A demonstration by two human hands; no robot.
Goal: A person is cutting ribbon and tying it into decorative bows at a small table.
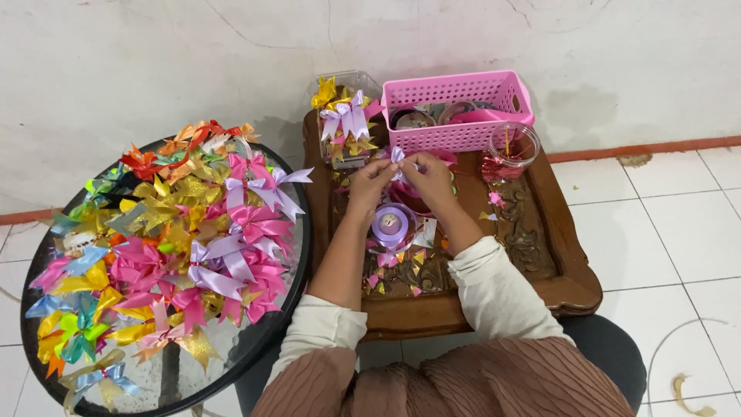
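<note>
1. While the person sat close against the carved wooden tabletop (571, 289), both forearms reached forward over it, cream sleeves pushed back, likely to keep the cuffs out of the work.
2. Just beneath the wrists lay a lilac ribbon spool (390, 222), set flat within easy reach, with small coloured ribbon offcuts (397, 266) scattered around it.
3. Above the spool, the left hand (369, 184) and the right hand (429, 179) met, their fingers closed in a pinch on a small lilac ribbon piece (398, 157), held up between them, seemingly so it could be folded.
4. To the left, a round glass side table (289, 309) carried a heap of finished bows (177, 239) in many colours.
5. Farther back stood a clear box of bows (345, 116), a pink basket (463, 135) and a small clear jar (511, 150) against the wall.
</note>
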